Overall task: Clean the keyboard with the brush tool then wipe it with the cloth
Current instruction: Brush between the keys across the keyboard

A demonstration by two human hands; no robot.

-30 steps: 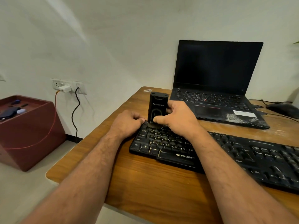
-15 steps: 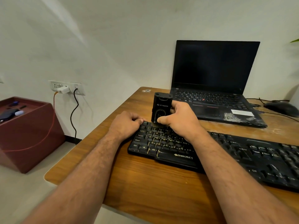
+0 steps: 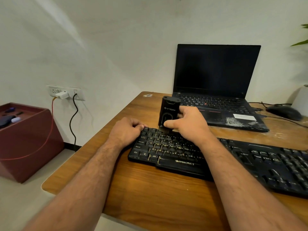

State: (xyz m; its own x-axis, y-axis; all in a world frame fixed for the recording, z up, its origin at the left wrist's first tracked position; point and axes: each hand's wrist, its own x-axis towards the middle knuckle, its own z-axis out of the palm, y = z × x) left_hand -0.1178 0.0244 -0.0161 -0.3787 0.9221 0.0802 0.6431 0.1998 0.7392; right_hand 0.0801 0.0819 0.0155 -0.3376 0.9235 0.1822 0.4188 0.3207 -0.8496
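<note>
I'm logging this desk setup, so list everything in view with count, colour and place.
keyboard: 1, black, front of table
brush tool: 1, black, upright on keyboard's top-left keys
laptop: 1, black, open, back of table
mouse: 1, black, right of laptop
table: 1, brown wood
wall socket: 1, white, with white plug and black cable
box: 1, maroon, on floor at left
plant: 1, green, far right
left hand: on keyboard's left corner
right hand: gripping brush tool
</note>
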